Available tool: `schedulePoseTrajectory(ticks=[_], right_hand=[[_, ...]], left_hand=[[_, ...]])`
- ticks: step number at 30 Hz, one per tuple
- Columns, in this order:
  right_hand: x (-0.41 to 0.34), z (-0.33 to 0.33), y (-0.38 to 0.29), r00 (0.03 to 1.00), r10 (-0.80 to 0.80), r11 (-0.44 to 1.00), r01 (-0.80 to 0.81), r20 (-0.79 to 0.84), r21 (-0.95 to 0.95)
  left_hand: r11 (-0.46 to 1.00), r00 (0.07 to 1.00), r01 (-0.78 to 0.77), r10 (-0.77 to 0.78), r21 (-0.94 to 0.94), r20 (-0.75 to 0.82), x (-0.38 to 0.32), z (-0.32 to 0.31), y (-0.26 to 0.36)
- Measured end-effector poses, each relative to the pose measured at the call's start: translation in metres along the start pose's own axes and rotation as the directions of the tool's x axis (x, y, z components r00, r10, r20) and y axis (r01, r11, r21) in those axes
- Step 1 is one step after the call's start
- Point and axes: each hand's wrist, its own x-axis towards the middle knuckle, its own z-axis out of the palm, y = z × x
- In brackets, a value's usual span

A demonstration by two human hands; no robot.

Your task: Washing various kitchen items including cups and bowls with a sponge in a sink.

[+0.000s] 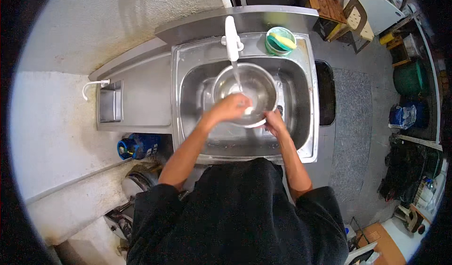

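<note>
Water runs from a white faucet (232,39) into a round stainless steel bowl (261,84) inside the metal sink basin (296,123). My right hand (274,122) grips the bowl's rim at its lower right. Over the near left part of the bowl is my left hand (233,106), blurred, with its fingers bent near the stream. A small whitish patch shows by its fingertips; whether it is a held thing or a glint I cannot tell. The bowl looks slightly raised or resting in the basin, which of the two is not clear.
A tub with a green and a yellow item (280,42) stands on the sink's back right ledge. Left of the basin lies a steel counter (146,92) with a small inset basin (111,102). A black bin (325,93) adjoins the sink's right side. A blue gas cylinder (137,146) stands below left.
</note>
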Motion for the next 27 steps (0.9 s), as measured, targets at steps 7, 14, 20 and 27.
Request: schedulePoseTrajectory(ticks=[7,14,20,27], right_hand=[[0.005,-0.032,-0.011,0.997,0.054,0.988,-0.046,0.058,-0.145],[0.020,0.007,0.002,0.993,0.001,0.996,0.010,0.120,-0.085],[0.041,-0.007,0.013,0.974,-0.189,0.921,0.220,0.125,-0.320],[0.046,-0.002,0.055,0.986,0.161,0.976,-0.151,0.052,-0.154]], left_hand=[[0.986,0.978,-0.093,0.116,0.136,-0.174,0.070,-0.046,0.045],[0.704,0.919,-0.212,0.380,0.678,-0.106,-0.007,-0.026,0.019],[0.726,0.799,0.277,0.190,0.629,-0.571,-0.086,-0.027,-0.013],[0.962,0.798,0.223,-0.088,0.156,-0.596,-0.167,0.041,-0.090]])
